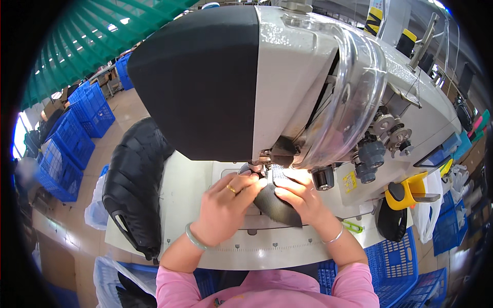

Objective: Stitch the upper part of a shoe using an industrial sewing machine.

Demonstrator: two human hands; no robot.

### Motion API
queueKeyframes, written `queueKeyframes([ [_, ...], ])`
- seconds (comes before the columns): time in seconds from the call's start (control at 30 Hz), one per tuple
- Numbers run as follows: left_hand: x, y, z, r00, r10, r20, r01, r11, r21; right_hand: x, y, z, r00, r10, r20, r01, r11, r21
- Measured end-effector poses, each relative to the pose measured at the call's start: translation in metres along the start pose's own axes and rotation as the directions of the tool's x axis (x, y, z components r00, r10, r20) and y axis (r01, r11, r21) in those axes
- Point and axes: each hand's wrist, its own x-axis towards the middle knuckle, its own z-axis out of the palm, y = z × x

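Observation:
A white sewing machine with a black cover (pixel 192 87) stands over my hands, its lit needle area just beyond my fingertips. Under it lies a dark, finely striped curved piece (pixel 275 205) of flexible material, narrowing to a point toward me. My left hand (pixel 228 203), wearing a ring and a pale bangle, closes its fingertips on the left edge of the piece close to the presser foot. On the other side, my right hand (pixel 303 197), with a silver bangle, grips the piece with its fingers bent over it. The needle tip is mostly hidden.
At the table's left lies a bulky black padded item (pixel 136 185). A yellow holder (pixel 408 191), a black pouch-like object (pixel 392 220) and a green-handled small tool (pixel 353 226) are at the right. Blue crates (pixel 385 262) stand below the table; more line the left floor.

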Motion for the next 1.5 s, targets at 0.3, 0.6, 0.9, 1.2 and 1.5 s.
queueKeyframes([
  [0.3,0.000,-0.003,0.006,0.984,-0.161,-0.074,0.146,0.974,-0.170,0.004,0.000,-0.019,0.984,0.081,0.161,-0.096,0.992,0.087],
  [0.6,-0.001,0.002,0.006,0.986,0.150,-0.076,-0.135,0.974,0.181,0.009,-0.004,-0.020,0.984,0.113,0.139,-0.138,0.974,0.182],
  [0.9,0.000,0.003,0.005,0.992,0.112,-0.054,-0.102,0.983,0.150,0.006,-0.002,-0.016,0.988,0.111,0.109,-0.126,0.982,0.142],
  [1.2,0.004,0.004,0.009,0.992,0.103,-0.073,-0.088,0.979,0.182,0.007,0.006,-0.014,0.985,0.157,0.074,-0.167,0.973,0.159],
  [1.5,0.008,-0.004,0.006,0.979,0.131,-0.159,-0.117,0.989,0.093,0.013,0.002,-0.016,0.982,0.168,0.088,-0.177,0.979,0.100],
])
